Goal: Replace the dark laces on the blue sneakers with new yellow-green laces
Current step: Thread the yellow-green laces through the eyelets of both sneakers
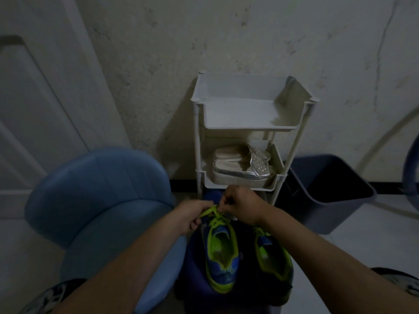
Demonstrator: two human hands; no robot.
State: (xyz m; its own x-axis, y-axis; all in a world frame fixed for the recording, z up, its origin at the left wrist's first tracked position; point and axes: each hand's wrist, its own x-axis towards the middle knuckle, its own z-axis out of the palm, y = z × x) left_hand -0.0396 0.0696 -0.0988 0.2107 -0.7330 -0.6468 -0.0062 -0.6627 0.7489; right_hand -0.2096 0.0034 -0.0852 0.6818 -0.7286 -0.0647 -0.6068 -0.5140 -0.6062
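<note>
Two blue sneakers with yellow-green lining stand side by side on a dark blue stool (195, 284) below me, heels toward me. The left sneaker (221, 252) carries a yellow-green lace (213, 211) crossed over its tongue. My left hand (191, 216) pinches one end of that lace, and my right hand (242, 206) pinches the other end just above the shoe's front. The right sneaker (273, 257) lies partly under my right forearm, with yellow-green lace showing near its tongue. No dark laces are visible.
A white tiered rack (197, 141) stands against the wall behind the stool, with silver shoes (242, 168) on its middle shelf. A light blue padded chair (97, 191) is at my left. A dark grey bin (328, 193) stands at the right. A door (34, 98) is at far left.
</note>
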